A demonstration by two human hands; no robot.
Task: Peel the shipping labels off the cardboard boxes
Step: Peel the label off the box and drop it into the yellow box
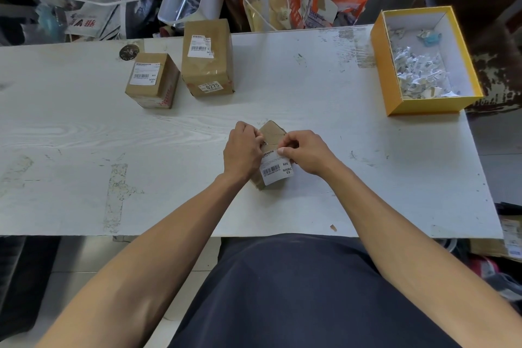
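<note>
- The white counter (84, 178) is giving the hands loads of bare room on the left and toward the near edge, less on the right.
- Two more cardboard boxes, a small one (152, 80) and a taller one (208, 58), are sitting well beyond the left hand (243, 151), both wearing labels.
- A yellow box (395, 99) holding crumpled paper scraps (418, 73) is hugging the counter's far right corner, well beyond the right hand (306, 152).
- The left hand is gripping the side of a small brown box (271, 133), tilted on the counter between both hands.
- The right hand is pinching the top edge of its white barcode label (276, 171), which is reading MX MXRC 03.
</note>
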